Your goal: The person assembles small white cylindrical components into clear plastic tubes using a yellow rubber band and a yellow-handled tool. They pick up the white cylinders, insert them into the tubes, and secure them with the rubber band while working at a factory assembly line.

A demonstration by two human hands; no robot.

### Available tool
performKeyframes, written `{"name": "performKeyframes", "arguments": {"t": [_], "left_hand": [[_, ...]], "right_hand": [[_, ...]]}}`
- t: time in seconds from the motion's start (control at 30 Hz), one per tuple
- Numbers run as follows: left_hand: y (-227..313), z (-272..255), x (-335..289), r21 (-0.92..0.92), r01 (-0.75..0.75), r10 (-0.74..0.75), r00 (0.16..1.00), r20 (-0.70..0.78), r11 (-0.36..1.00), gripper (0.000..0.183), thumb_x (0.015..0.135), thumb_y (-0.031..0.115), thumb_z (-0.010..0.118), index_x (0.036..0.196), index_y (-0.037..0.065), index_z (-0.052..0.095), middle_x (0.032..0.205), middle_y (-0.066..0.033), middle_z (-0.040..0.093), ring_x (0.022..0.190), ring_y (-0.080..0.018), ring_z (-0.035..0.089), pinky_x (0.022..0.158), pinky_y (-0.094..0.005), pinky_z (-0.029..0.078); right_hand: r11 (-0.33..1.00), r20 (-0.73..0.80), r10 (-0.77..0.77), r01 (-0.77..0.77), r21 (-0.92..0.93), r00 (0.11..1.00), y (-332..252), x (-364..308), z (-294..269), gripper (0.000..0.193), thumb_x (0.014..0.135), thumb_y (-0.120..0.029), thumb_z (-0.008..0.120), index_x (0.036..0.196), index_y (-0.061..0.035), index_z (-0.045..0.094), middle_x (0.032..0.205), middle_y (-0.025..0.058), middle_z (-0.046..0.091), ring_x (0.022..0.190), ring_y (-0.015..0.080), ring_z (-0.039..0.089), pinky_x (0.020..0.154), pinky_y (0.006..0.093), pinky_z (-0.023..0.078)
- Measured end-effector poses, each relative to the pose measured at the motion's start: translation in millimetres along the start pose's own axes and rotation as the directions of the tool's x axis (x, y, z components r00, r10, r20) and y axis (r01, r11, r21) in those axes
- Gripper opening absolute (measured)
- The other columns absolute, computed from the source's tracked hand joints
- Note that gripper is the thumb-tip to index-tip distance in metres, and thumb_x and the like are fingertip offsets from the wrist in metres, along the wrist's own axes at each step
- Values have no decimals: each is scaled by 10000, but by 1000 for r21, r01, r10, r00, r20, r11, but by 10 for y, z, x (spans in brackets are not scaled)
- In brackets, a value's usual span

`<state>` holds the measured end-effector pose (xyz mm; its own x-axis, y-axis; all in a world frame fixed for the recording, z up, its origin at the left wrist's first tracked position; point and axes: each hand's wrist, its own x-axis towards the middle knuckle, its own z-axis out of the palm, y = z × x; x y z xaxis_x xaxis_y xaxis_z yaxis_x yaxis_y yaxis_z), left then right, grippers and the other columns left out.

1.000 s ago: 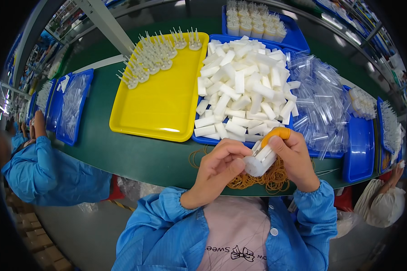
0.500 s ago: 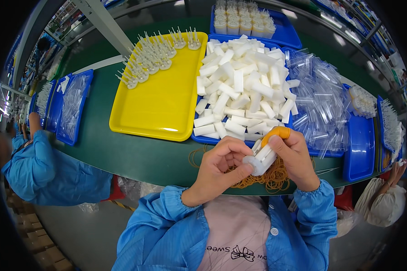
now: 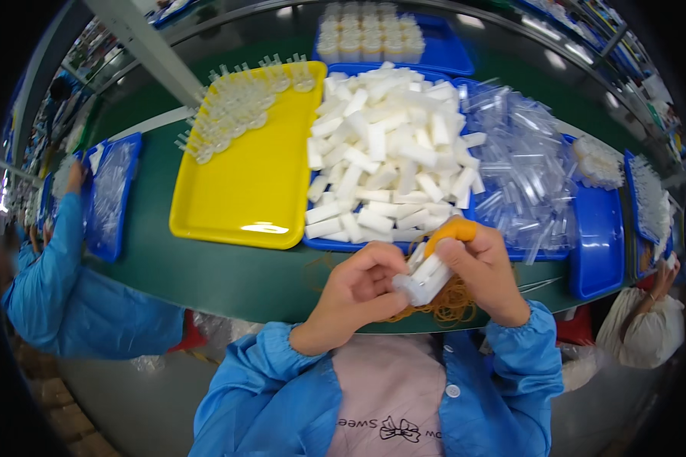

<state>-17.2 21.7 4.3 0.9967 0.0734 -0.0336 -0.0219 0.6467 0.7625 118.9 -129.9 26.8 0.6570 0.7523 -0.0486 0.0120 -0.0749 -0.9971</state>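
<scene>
Between my hands, near the table's front edge, is a small assembly [image 3: 433,277] of white foam blocks standing on a round clear plastic base. My left hand [image 3: 352,293] pinches the base between thumb and fingers. My right hand [image 3: 486,270] grips the foam end, with an orange finger cot [image 3: 451,232] over its index finger. Under the hands lies a heap of tan rubber bands [image 3: 451,303], partly hidden by them. Just beyond, white foam blocks [image 3: 389,145] are piled in a blue tray [image 3: 335,244].
A yellow tray [image 3: 229,206] at left holds pronged clear plastic bases [image 3: 232,114] at its far side. Clear plastic tubes [image 3: 518,167] fill a blue tray at right. Banded foam assemblies [image 3: 370,34] stand at the back. Tweezers [image 3: 540,286] lie right. Co-workers [image 3: 91,282] sit both sides.
The whole view has shifted slightly, with trays and hands appearing further left. Both hands keep hold of the foam assembly, which is tilted a little more. The left co-worker's arm has reached forward to a tray.
</scene>
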Motion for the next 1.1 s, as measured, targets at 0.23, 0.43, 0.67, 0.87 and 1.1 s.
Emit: {"name": "performKeyframes", "arguments": {"t": [0.23,0.43,0.67,0.87,1.1], "left_hand": [[-42,6,33,78,-91,92,996,-8,993,277,768,-100,624,995,33,540,1058,-49,444,974,-115,508,855,-256,428],[-59,65,32,97,-122,124,992,-19,988,278,755,-113,642,979,16,539,1067,-60,445,939,-124,529,815,-267,459],[-64,22,-1,164,-127,134,990,-34,978,226,771,-85,662,952,0,556,1083,-73,443,928,-133,546,764,-258,491],[-118,-72,-7,433,-239,306,948,-91,869,230,752,-97,673,949,-5,598,1058,-80,465,934,-139,540,795,-274,486],[-62,-32,14,725,-273,373,927,24,632,227,742,-62,694,951,21,657,1038,-79,488,904,-142,529,783,-241,453]], "right_hand": [[987,21,-110,111,-120,994,-72,-29,-43,177,865,-179,631,900,-10,669,791,81,600,711,148,569,628,279,447],[985,44,-145,148,-86,989,-76,-54,-82,191,878,-192,625,917,-9,665,798,70,596,712,136,556,623,274,440],[939,53,-183,190,-288,982,-196,-171,-188,216,855,-188,638,999,-27,648,848,97,605,788,225,573,707,314,442],[661,-315,-434,61,-748,844,-223,-491,-764,312,784,-87,671,1084,-29,610,910,107,633,842,247,603,762,330,453],[786,-335,-376,106,-609,864,-105,-467,-617,311,759,-47,679,1064,-30,616,915,109,643,852,237,624,780,310,466]]}}
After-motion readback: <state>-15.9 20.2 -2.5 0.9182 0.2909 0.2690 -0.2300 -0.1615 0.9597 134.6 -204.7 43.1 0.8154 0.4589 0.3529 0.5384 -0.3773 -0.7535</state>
